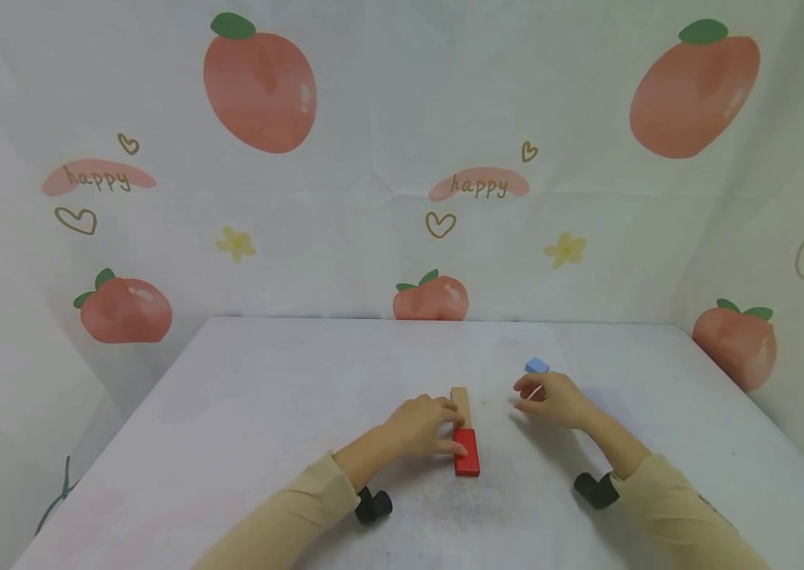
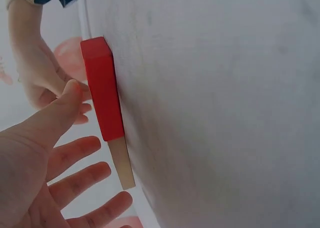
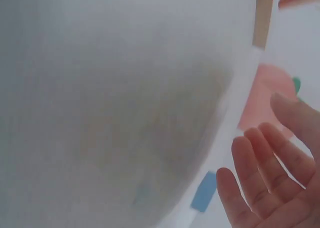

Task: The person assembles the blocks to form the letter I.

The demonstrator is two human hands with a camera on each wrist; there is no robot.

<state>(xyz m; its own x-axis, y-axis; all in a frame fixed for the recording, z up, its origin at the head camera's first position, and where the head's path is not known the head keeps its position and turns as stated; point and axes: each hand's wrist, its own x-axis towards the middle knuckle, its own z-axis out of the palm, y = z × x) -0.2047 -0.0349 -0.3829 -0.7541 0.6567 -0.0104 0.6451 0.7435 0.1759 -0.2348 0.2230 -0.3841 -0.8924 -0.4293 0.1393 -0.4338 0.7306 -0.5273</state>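
A red rectangular block lies on the table, end to end with a plain wooden block behind it. My left hand is at the left side of this row, fingers spread. In the left wrist view its thumb overlaps the edge of the red block; whether it touches I cannot tell. The fingers point toward the wooden block without curling round it. To the right, my right hand hovers with loosely bent fingers and holds nothing. Just beyond it sits a small blue block, also near its fingertips in the right wrist view.
The white table reaches back to a hanging cloth printed with peaches. Black wrist devices sit under both forearms. Cloth also closes off the left and right sides.
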